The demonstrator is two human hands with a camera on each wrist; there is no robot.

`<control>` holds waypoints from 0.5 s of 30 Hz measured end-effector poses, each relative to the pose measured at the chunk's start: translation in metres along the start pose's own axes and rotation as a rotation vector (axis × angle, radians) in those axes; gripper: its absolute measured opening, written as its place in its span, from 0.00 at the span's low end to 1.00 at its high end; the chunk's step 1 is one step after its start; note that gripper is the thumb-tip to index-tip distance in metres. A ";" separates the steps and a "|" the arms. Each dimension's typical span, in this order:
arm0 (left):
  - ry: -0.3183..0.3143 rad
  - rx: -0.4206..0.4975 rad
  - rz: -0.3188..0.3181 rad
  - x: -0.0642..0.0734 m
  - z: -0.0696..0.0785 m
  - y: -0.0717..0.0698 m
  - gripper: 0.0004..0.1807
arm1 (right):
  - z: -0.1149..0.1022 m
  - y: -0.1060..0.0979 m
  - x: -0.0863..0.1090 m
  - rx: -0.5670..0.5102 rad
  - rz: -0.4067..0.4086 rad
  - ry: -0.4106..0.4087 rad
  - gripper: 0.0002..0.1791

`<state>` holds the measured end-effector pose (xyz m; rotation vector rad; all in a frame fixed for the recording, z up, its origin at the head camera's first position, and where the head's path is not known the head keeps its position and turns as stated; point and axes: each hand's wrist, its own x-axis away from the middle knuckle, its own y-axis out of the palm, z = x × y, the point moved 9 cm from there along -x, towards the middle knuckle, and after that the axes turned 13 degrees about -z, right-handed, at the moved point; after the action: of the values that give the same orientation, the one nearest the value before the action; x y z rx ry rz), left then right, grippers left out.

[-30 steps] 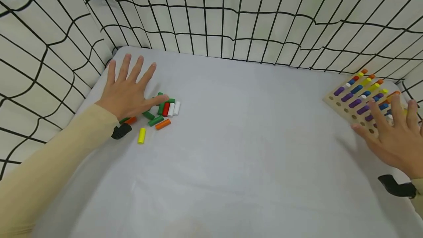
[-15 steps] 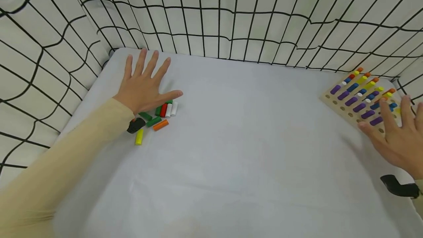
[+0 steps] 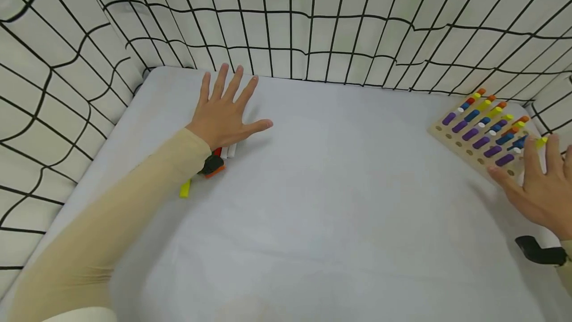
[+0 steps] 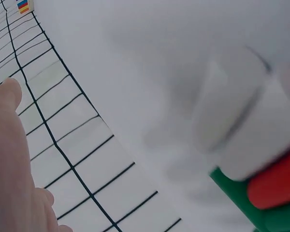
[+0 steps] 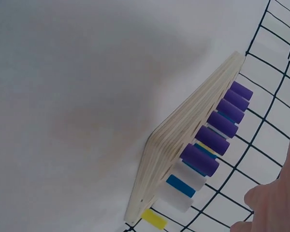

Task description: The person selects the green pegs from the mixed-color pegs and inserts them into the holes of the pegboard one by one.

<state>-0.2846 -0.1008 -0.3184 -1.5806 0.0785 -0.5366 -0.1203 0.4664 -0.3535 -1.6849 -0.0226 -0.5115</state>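
My left hand (image 3: 223, 118) is spread flat with straight fingers above the white table, over the far edge of a loose pile of coloured pegs. Below its wrist in the head view show a yellow peg (image 3: 184, 189) and an orange peg (image 3: 215, 171); the forearm hides others. The left wrist view has white pegs (image 4: 227, 106), a red peg (image 4: 275, 186) and a green peg (image 4: 234, 193) close up. My right hand (image 3: 542, 188), fingers extended, is at the near right corner of a wooden pegboard (image 3: 453, 143). Purple pegs (image 5: 199, 160) stand in the board. Neither hand holds anything.
A black wire grid (image 3: 290, 29) with white behind it borders the table's back and sides. The white tabletop (image 3: 321, 188) lies between the pegs and the board. Black wrist straps (image 3: 538, 251) sit below each hand.
My left hand has moved to the right, still spread, across the pile of pegs. The right hand stays near the board, while the whole view has shifted slightly.
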 end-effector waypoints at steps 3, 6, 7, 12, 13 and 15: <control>0.022 0.000 0.006 -0.005 0.011 -0.001 0.55 | 0.006 0.002 -0.001 -0.009 0.003 0.009 0.66; 0.043 -0.002 0.011 -0.009 0.022 -0.001 0.55 | 0.011 0.003 -0.001 -0.011 0.006 0.015 0.67; 0.049 -0.002 0.010 -0.011 0.026 -0.001 0.54 | 0.012 0.003 -0.001 -0.011 0.006 0.015 0.67; 0.078 0.007 0.011 -0.020 0.044 -0.001 0.54 | 0.017 0.004 -0.003 -0.009 0.006 0.015 0.69; 0.085 0.008 0.012 -0.022 0.048 -0.001 0.54 | 0.018 0.004 -0.004 -0.006 0.006 0.016 0.69; 0.101 0.004 0.014 -0.027 0.057 -0.002 0.54 | 0.022 0.005 -0.007 -0.004 -0.002 0.023 0.69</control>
<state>-0.2869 -0.0376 -0.3236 -1.5473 0.1643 -0.6054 -0.1180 0.4877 -0.3623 -1.6832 -0.0062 -0.5326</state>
